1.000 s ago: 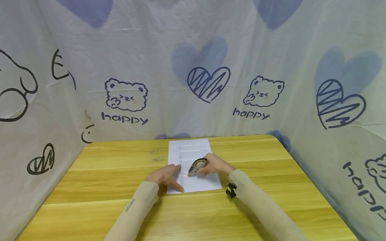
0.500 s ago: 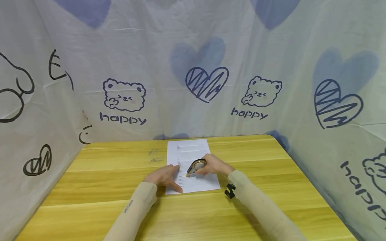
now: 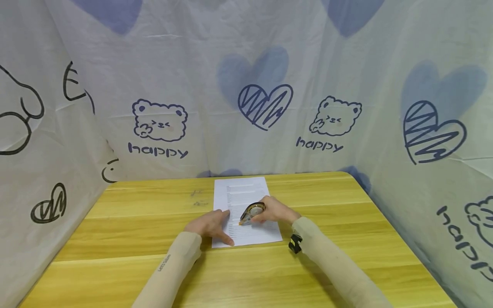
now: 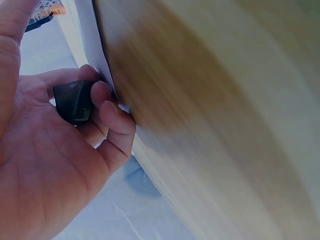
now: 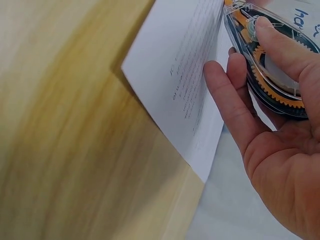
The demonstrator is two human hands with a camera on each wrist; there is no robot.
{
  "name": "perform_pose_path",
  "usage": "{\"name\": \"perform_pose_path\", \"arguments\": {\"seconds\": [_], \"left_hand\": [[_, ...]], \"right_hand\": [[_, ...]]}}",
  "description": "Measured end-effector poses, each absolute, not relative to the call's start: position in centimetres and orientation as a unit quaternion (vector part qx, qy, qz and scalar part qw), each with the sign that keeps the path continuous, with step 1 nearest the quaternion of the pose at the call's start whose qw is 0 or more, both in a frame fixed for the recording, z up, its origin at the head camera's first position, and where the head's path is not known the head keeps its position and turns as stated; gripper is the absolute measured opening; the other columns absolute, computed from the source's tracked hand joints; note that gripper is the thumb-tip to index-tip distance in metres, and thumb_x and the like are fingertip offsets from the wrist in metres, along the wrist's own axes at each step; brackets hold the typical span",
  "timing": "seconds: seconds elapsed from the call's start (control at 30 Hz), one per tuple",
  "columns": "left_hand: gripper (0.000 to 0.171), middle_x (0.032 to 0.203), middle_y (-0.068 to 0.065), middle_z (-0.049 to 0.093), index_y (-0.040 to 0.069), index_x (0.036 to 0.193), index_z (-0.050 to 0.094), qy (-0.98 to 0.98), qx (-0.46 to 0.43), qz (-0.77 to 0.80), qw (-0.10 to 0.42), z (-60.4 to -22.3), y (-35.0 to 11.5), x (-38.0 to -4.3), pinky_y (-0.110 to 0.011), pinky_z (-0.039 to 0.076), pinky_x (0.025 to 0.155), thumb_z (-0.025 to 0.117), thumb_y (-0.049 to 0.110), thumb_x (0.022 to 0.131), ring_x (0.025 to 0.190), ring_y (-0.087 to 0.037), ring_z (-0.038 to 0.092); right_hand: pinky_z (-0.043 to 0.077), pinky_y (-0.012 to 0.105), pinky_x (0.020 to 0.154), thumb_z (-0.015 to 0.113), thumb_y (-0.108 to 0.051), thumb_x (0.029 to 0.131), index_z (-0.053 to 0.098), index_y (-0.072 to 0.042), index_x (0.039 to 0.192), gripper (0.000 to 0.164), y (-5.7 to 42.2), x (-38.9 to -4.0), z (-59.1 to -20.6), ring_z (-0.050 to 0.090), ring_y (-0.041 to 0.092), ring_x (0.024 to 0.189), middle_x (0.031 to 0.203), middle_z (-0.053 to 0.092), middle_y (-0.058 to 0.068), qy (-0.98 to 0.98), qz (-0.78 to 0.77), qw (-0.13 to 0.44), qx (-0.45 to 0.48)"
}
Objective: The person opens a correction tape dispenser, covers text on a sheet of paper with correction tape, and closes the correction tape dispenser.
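A sheet of printed paper (image 3: pixel 265 234) lies on the wooden table, lines of text running down it. My right hand (image 3: pixel 274 209) grips a correction tape dispenser (image 3: pixel 252 210) with a clear case, orange gears and black parts; its orange tip is down at the text. In the right wrist view the thumb lies on the dispenser's side. My left hand (image 3: pixel 209 224) rests at the sheet's left edge, thumb near the bottom corner. A small black cap (image 4: pixel 74 102) is held in its curled fingers, as the left wrist view shows; the head view hides it.
The wooden table (image 3: pixel 154 244) extends around the sheet, with faint grey marks left of it. White cloth (image 3: pixel 215 149) printed with hearts and bears hangs behind the table and along both sides. A black clip-like piece (image 3: pixel 295 244) sits at the right cuff.
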State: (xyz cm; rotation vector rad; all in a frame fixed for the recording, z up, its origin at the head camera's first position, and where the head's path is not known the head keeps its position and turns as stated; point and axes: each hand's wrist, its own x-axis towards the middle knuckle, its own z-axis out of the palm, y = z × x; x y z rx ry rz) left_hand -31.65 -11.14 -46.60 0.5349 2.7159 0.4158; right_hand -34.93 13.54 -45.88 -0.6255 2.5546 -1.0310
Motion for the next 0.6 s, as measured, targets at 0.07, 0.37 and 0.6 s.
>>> {"name": "perform_pose_path", "arguments": {"seconds": [0.07,0.37,0.6], "left_hand": [[0.110,0.151,-0.018,0.043,0.006,0.151,0.037,0.956,0.188,0.147,0.171,-46.59,-11.07,-31.62,-0.047,0.032,0.118,0.087,0.052,0.064,0.140,-0.035,0.040],[0.111,0.152,-0.019,0.041,0.005,0.151,0.036,0.955,0.187,0.156,0.172,-46.49,-11.10,-31.54,-0.047,0.031,0.118,0.088,0.051,0.064,0.141,-0.035,0.039],[0.111,0.152,-0.019,0.042,0.005,0.150,0.037,0.955,0.187,0.155,0.171,-46.57,-11.09,-31.53,-0.047,0.032,0.118,0.087,0.052,0.064,0.141,-0.035,0.040]], "right_hand": [[0.060,0.033,0.063,0.081,-0.017,0.080,0.074,-0.006,0.091,0.017,13.67,-34.93,-45.90,0.070,0.021,0.068,0.077,0.073,0.003,0.894,-0.358,0.157,-0.217],[0.060,0.034,0.062,0.082,-0.017,0.081,0.074,-0.006,0.088,0.015,14.02,-34.87,-45.91,0.070,0.023,0.067,0.074,0.073,0.003,0.893,-0.363,0.152,-0.221],[0.061,0.033,0.064,0.081,-0.017,0.082,0.074,-0.006,0.090,0.015,14.16,-34.87,-45.95,0.071,0.024,0.070,0.077,0.073,0.004,0.890,-0.368,0.159,-0.219]]}}
